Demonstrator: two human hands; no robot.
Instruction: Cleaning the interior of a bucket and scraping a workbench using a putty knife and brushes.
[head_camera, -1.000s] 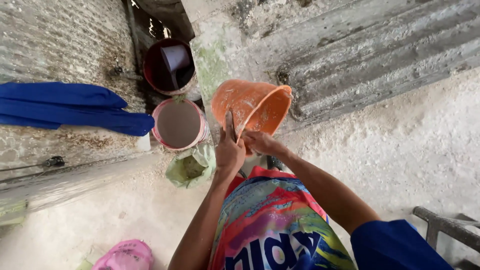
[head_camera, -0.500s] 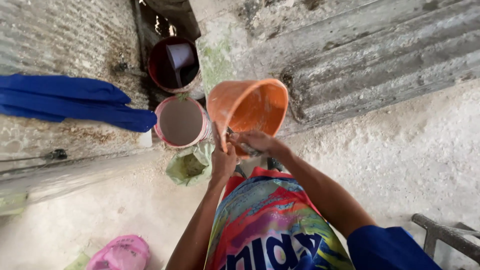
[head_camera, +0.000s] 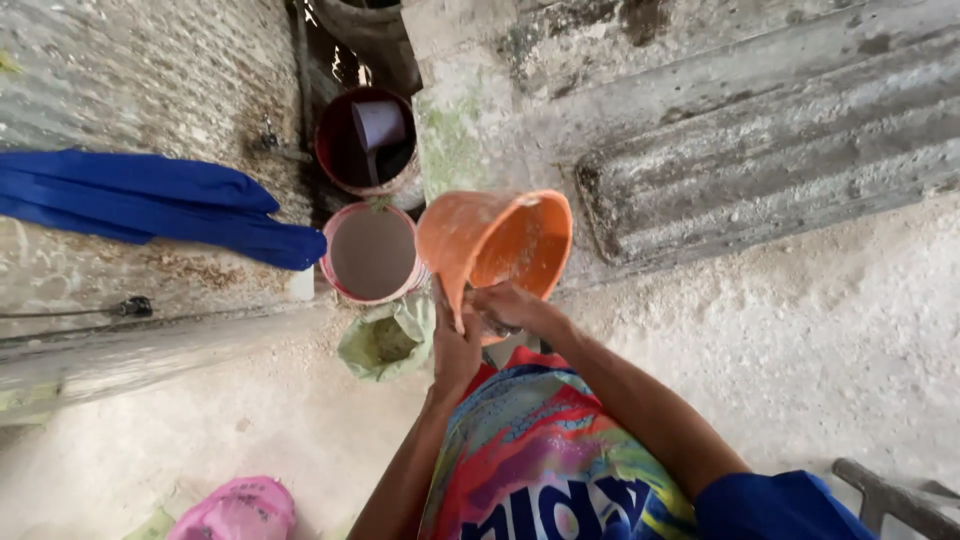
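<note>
An orange plastic bucket (head_camera: 495, 245) is tilted with its mouth turned toward me, held above a bright multicoloured printed sack (head_camera: 545, 460). My left hand (head_camera: 455, 345) grips the bucket's near wall from below. My right hand (head_camera: 510, 308) curls over its lower rim. The bucket's inside looks dusty and pale. The sack's mouth lies under my hands and is hidden.
A pink bucket (head_camera: 372, 255) of grey-brown liquid stands left of the orange one, a dark red bucket (head_camera: 365, 150) with a scoop behind it. A green bag (head_camera: 385, 340) sits open below. Blue cloth (head_camera: 150, 205) hangs left; pink bag (head_camera: 240, 510) bottom left; corrugated sheet (head_camera: 760, 150) right.
The orange bucket has tipped further so its mouth faces me more. My left hand slid from its outside wall toward the base while my right hand closed over the rim.
</note>
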